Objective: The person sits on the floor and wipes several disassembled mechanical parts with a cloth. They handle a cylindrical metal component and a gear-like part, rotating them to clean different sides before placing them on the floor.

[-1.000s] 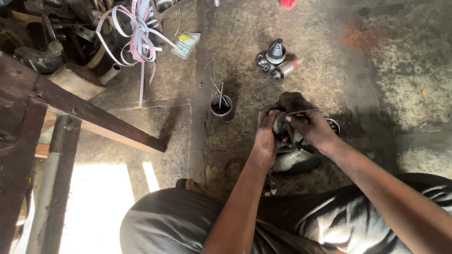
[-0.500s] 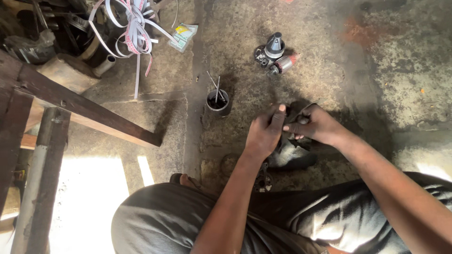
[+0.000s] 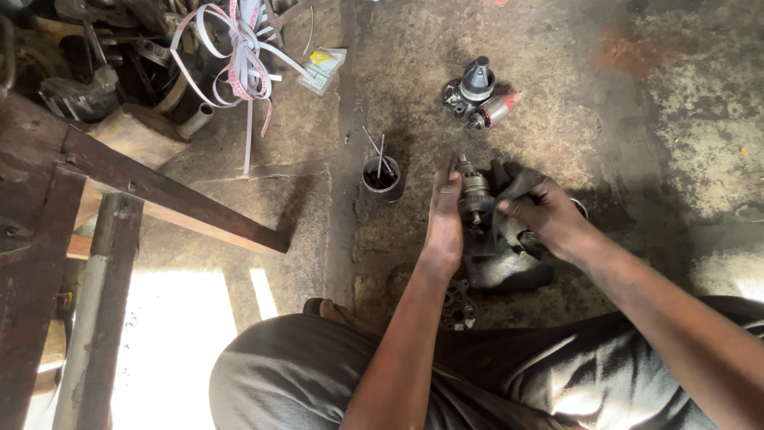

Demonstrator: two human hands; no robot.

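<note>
now the gear shaft shows between both hands.

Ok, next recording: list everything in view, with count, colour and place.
geared shaft part: one, grey metal, held between both hands
rag: one, dark, pressed on the part
small can: one, dark, two thin rods inside, floor left of the hands
motor parts: a small cluster, grey with red, floor above the hands
strap bundle: one, white and red, upper left
wooden beam: one, dark brown, left
left hand: holds the part
right hand: grips the rag
</note>
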